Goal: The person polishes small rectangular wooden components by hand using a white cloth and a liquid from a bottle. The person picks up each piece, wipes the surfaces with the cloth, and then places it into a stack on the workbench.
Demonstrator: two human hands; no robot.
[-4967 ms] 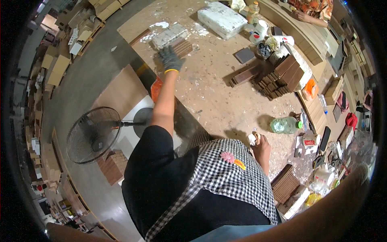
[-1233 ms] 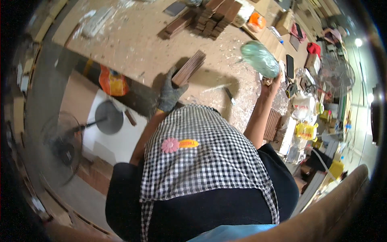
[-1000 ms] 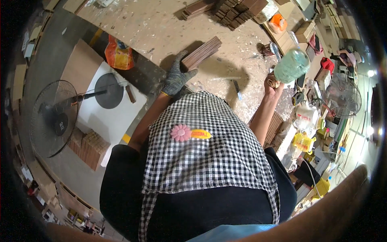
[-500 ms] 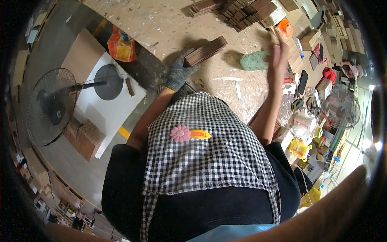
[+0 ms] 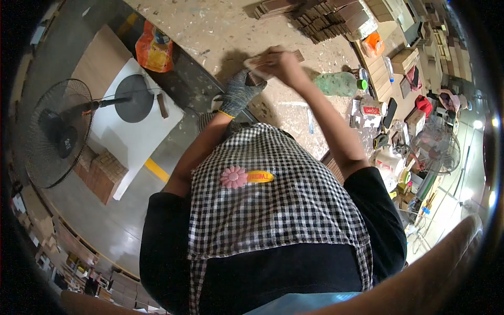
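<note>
A head-worn fisheye looks down on the table [image 5: 220, 26], rim somewhat unclear.

Light: moderate; glare from lamps [image 5: 477, 124], right | Shadows: soft, worktop [image 5: 220, 31] | Blur: right grip [image 5: 281, 65] | Rim: bent, black

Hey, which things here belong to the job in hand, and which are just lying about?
Likely part of the job:
bundle of brown strips, in the gloved left hand, with the blurred right hand over it
green bottle, in the right hand a second ago
stacked brown strips, which look alike

Apparently just lying about:
fan at left
orange-and-yellow bag
</note>
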